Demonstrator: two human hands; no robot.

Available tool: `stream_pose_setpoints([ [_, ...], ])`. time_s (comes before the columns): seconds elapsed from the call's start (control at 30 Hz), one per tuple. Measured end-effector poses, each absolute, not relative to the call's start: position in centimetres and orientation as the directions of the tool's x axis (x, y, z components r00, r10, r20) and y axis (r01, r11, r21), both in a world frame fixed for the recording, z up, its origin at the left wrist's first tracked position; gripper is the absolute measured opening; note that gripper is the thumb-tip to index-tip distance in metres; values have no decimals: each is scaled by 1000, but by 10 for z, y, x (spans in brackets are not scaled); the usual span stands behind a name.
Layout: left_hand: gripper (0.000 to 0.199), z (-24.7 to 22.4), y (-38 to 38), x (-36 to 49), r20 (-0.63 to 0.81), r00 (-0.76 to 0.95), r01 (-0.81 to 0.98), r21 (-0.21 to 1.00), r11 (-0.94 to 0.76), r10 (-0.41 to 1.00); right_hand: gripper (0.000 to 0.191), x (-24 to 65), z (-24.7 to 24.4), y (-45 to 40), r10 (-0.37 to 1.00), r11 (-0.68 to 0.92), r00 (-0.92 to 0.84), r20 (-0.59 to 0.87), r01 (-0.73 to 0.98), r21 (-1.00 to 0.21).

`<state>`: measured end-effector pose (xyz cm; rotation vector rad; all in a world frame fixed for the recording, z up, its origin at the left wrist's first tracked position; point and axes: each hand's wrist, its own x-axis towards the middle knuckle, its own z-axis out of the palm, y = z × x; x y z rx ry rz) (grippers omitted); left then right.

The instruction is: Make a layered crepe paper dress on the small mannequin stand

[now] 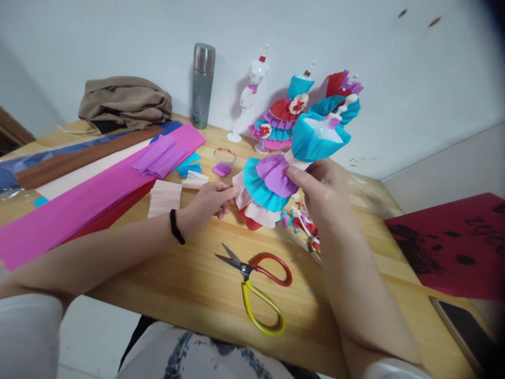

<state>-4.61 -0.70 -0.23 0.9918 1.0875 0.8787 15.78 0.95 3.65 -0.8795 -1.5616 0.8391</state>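
- A light wooden counter (169, 279) runs back to a plain white wall (150, 31).
- Over the middle of the counter, the person holds a small dress form (321, 139), tilted so its neck points up and right; its base is hidden. It wears a turquoise bodice and a ruffled paper skirt (264, 184) in purple, turquoise, pale pink and red.
- The right hand (329, 184) has its fingers wrapped around the waist, thumb on the purple ruffle. A steady but light hold there should suit best, since pressing hard would probably flatten that tier.
- The left hand (207, 202) has its fingers pinched on a pale pink ruffle at the skirt's left side. Small, gentle pulls at the very hem seem wisest; such thin paper could stretch or tear.
- Toward the counter's near edge, scissors (245, 270) lie with blades parted; handling the skirt clear of them looks sensible.
- Paper scraps (294, 218) lie just beyond the skirt, to its right.
- Along the far edge stand a bare white form (248, 97), dressed forms (282, 113) and a bottle (203, 89).
- Long paper strips (102, 189) cover the left end; a phone (460, 329) lies by the near right corner.
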Motion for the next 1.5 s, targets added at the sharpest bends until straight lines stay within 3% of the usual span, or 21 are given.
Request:
stream_pose_setpoints([
  [0.2, 18, -4, -10, -42, -271, 492, -185, 896, 403, 827, 14, 158, 38, 9, 888, 457, -122, 443, 136, -879],
  [0.43, 21, -12, -11, -38, -244, 415, -63, 953, 295, 876, 13, 158, 38, 8, 883, 465, -135, 450, 108, -879],
  [0.73, 7, -11, -23, -35, -222, 584, -113, 930, 349, 781, 14, 155, 38, 6, 888, 457, -130, 442, 126, -881],
  [0.9, 9, -20, -23, -31, -242, 540, -144, 917, 372, 806, 13, 155, 38, 5, 885, 462, -131, 446, 128, -878],
  [1.13, 36, -22, -24, -35, -248, 575, -251, 853, 457, 779, 10, 158, 37, 6, 889, 452, -133, 438, 106, -886],
  [1.27, 41, -20, -17, -38, -305, 482, -321, 811, 490, 821, 12, 158, 37, 6, 895, 436, -139, 424, 73, -897],
  [1.37, 37, -15, -13, -37, -323, 344, -346, 829, 439, 882, 13, 158, 37, 6, 896, 434, -133, 423, 72, -898],
  [1.5, 30, -15, -16, -36, -228, 248, -350, 885, 306, 942, 13, 158, 38, 7, 894, 440, -133, 427, 91, -893],
])
